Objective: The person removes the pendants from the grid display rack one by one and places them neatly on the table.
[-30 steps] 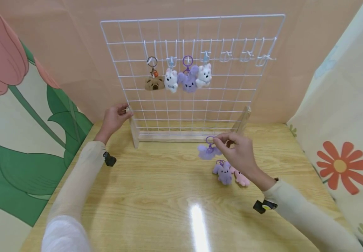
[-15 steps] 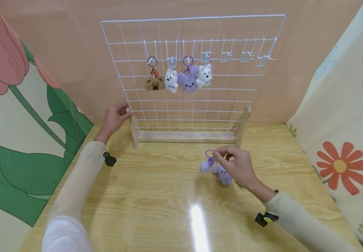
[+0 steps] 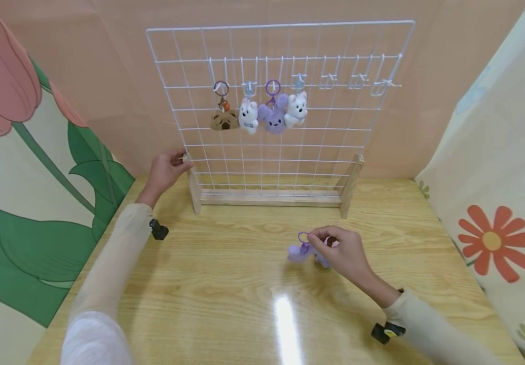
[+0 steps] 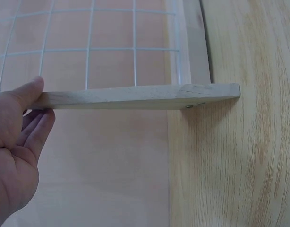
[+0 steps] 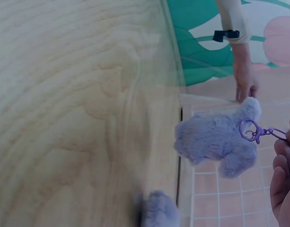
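My right hand point(image 3: 342, 253) pinches the purple ring of a plush keychain point(image 5: 216, 137), whose fuzzy lilac body dangles close over the table. Beside it another lilac plush keychain point(image 3: 323, 260) lies on the table, partly covered by the hand. A pink plush seen earlier is almost wholly hidden behind the fingers. My left hand point(image 3: 165, 172) grips the top of the left wooden upright point(image 4: 135, 97) of a white wire grid rack point(image 3: 262, 145), thumb on one face and fingers on the other.
From the grid's hooks hang a brown bear keychain point(image 3: 224, 120), two white plush keychains, one being the left white plush point(image 3: 248, 115), and a lilac plush point(image 3: 275, 117). Bare hooks point(image 3: 358, 80) line the right side. A patterned cloth point(image 3: 490, 203) borders the table.
My right hand has come down toward the table's front with the lilac keychain, now covering much of the plushes lying there. The left hand stays on the upright.
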The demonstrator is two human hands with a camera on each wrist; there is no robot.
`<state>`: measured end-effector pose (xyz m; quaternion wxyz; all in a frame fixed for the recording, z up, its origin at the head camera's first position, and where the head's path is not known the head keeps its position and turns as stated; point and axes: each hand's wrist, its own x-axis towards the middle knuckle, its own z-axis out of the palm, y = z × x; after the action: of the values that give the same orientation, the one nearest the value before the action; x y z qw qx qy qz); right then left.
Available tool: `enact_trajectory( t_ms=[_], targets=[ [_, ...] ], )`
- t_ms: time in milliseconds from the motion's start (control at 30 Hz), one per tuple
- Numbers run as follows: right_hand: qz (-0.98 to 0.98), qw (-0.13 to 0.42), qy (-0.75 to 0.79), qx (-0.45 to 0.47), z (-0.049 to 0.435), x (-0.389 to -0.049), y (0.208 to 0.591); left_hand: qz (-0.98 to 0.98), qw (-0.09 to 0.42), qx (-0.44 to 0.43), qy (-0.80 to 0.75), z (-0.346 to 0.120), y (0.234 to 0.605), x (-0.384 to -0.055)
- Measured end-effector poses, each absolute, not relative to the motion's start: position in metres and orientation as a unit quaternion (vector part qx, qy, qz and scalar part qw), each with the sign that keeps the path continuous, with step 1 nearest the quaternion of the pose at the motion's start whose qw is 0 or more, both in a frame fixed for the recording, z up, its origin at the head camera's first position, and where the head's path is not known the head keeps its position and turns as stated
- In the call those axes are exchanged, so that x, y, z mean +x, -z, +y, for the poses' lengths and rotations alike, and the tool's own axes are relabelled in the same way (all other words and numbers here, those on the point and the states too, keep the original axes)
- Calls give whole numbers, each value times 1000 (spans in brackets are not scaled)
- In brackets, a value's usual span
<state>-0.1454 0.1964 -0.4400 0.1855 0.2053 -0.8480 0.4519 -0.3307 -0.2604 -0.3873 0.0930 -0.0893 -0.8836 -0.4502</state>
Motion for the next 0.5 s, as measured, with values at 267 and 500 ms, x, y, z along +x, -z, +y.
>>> enact_trajectory(
  t_ms=[267,500],
  targets=[
    [-843,162,-464,217,199,-140,453,-883,92,-91,451,-260,386,-329],
    [-851,163,-448,220,199,-141,457,-882,94,-91,453,-260,385,-329]
  ],
)
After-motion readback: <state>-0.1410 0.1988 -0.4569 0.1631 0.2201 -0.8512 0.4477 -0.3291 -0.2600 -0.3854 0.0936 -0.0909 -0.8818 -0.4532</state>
